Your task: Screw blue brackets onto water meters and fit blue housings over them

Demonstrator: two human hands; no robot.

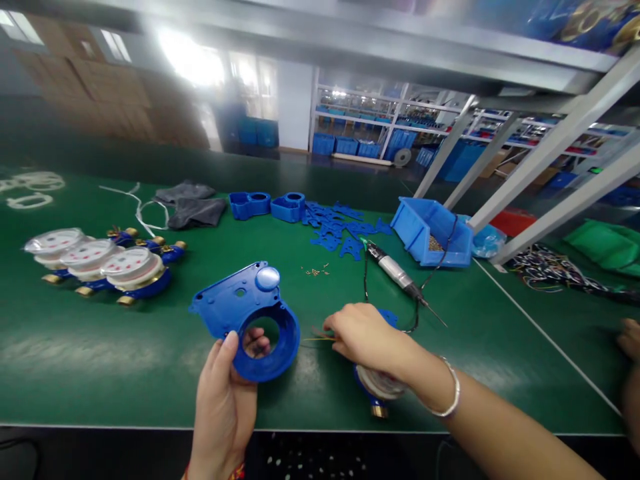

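Note:
My left hand [227, 390] grips a blue plastic housing [267, 367] with a large round opening, its thumb on the rim and fingertips showing through the hole. My right hand [363, 337] is closed, with thin wires [319, 339] sticking out to the left of its fingertips. Below that hand and wrist lies a water meter [377, 387], blue and white with a brass end; most of it is hidden. A flat blue plastic piece [389, 318] shows partly behind the right hand.
An electric screwdriver [395, 272] with a cable lies beyond my right hand, near a blue bin [430, 230]. Small screws [315, 272] are scattered centrally. Several water meters [135, 267] stand left. Blue housings [288, 207] sit farther back. Another person's hand [631, 339] is far right.

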